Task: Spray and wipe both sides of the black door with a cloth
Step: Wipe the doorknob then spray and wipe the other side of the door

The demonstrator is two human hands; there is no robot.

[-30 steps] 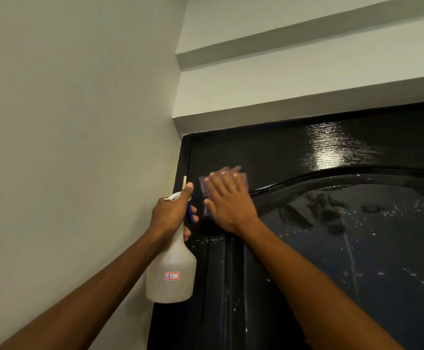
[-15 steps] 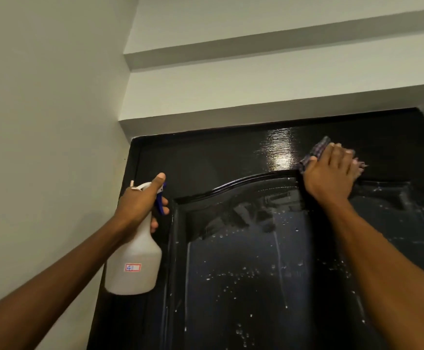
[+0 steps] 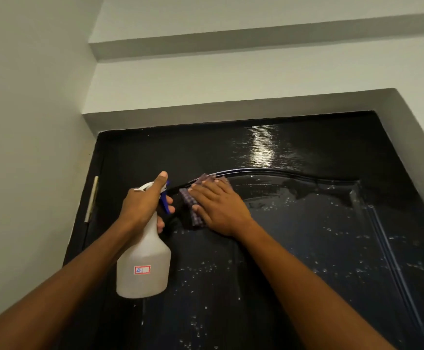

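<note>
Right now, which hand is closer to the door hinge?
Left. The left hand, gripping the spray bottle, is just right of the hinge; the right hand, pressing the cloth on the door, lies farther right.

a: the glossy black panelled door (image 3: 294, 248) is black all over, speckled with pale water droplets, and a white streak of reflected light sits near its top.

b: and the bottle?

a: the translucent white plastic spray bottle (image 3: 144, 263) has a white nozzle head, a blue trigger and a small white label with a red border and blue handwriting.

b: the cloth?

a: the checked purple-grey cloth (image 3: 193, 208) shows a small plaid of purple and grey lines.

b: around the door?

a: the plain pale grey-white painted wall (image 3: 29, 122) carries no pattern; the narrow cream metal hinge (image 3: 91, 199) stands out against the black door edge.
</note>
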